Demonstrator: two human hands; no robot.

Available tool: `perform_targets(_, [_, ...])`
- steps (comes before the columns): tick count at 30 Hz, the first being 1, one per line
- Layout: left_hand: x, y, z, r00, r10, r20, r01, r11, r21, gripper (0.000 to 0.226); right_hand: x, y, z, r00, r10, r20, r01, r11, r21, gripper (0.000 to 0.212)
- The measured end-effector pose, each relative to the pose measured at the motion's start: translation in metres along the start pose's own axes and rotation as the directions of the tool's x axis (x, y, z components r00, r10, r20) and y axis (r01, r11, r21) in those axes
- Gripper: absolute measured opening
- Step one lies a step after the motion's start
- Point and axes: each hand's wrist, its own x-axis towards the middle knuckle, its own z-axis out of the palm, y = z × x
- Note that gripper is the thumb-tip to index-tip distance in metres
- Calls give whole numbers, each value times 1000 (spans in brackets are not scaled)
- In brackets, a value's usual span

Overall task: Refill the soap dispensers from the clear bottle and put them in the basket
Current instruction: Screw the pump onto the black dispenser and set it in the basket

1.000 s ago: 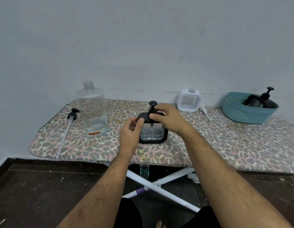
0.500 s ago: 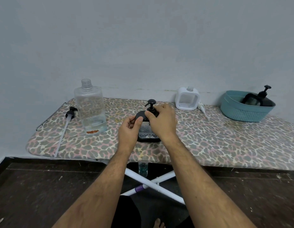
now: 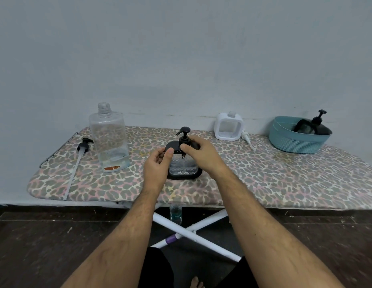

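At frame centre, the left hand [image 3: 158,163] is gripping the black dispenser [image 3: 184,166]; the right hand [image 3: 198,153] is pinching its pump collar [image 3: 184,140]; cross-threading risks leaking.

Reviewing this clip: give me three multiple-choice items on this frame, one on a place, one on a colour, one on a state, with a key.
1. Where does the clear bottle stand?
A. In the basket
B. On the board's left part
C. On the floor

2. What colour is the basket?
A. Teal
B. Red
C. White

3. How is the clear bottle's neck?
A. Capped
B. Fitted with a pump
C. Open

Key: 1 B, it stands upright left of the black dispenser that the left hand and right hand hold. 2 A, its woven wall is teal. 3 C, the threaded neck is bare; a black pump lies beside it.
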Motion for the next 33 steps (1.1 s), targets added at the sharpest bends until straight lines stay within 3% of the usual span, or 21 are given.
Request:
perform_targets(5, [-4,7,-2,999,-27,17,27,1000,4,76,-5,25,-14,993,68,93,-81,986,145,68])
perform_targets(7, [-6,12,-3,999,-35,24,35,999,-15,65,-6,39,-17,989,97,113,-120,971,209,76])
perform_targets(10, [-6,14,-6,997,-67,45,69,997,-45,47,-10,49,-21,982,118,145,-156,944,291,55])
perform_targets(14, [-9,15,-14,991,-118,68,123,990,-72,86,-14,53,-25,975,118,189,-181,911,369,49])
perform_targets(17, [-6,7,-17,984,-162,69,167,982,-86,94,-13,52,-25,974,130,184,-193,901,388,49])
perform_targets(19, [-10,15,-15,982,-174,69,179,980,-85,86,-13,53,-24,975,135,177,-197,895,401,49])
perform_targets(22, [-13,24,-9,983,-175,58,179,981,-70,49,-13,55,-26,977,140,163,-197,885,422,51])
perform_targets(24, [-11,24,-2,983,-171,60,175,981,-78,36,-13,58,-32,978,144,150,-196,880,433,52])
perform_targets(33, [5,36,54,981,-135,139,148,985,-87,41,-4,76,-81,990,133,42,-137,882,451,51])
